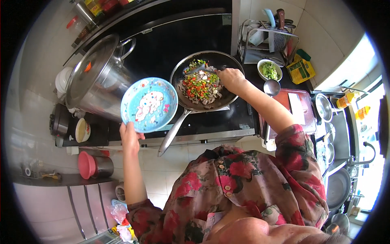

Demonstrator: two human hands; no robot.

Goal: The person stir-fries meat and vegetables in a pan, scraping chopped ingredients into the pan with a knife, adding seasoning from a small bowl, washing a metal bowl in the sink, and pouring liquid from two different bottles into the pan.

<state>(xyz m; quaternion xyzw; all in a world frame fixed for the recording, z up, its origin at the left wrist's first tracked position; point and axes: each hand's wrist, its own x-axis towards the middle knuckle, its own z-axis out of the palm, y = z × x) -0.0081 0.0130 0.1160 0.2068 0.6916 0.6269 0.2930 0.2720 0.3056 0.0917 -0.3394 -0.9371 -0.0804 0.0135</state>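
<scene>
My left hand (130, 136) grips the lower rim of a light blue plate (169, 105) with cartoon figures on it. The plate is tilted beside the frying pan and bears no food. My right hand (231, 80) is over the right side of the pan (233, 65), closed around the handle of a dark spatula (195, 69). The spatula's blade rests at the food, near its upper part. In the pan lie sliced meat (210, 97) and chopped red and green peppers (199, 87), with some white bits. The pan's metal handle (174, 132) points toward me, untouched.
A tall lidded stockpot (106, 88) stands left of the pan. To the right are a bowl of chopped greens (269, 70), a ladle (271, 87), a cleaver (296, 108) on a red cutting board (281, 99), and a knife rack (265, 42). A sink (339, 137) lies farther right.
</scene>
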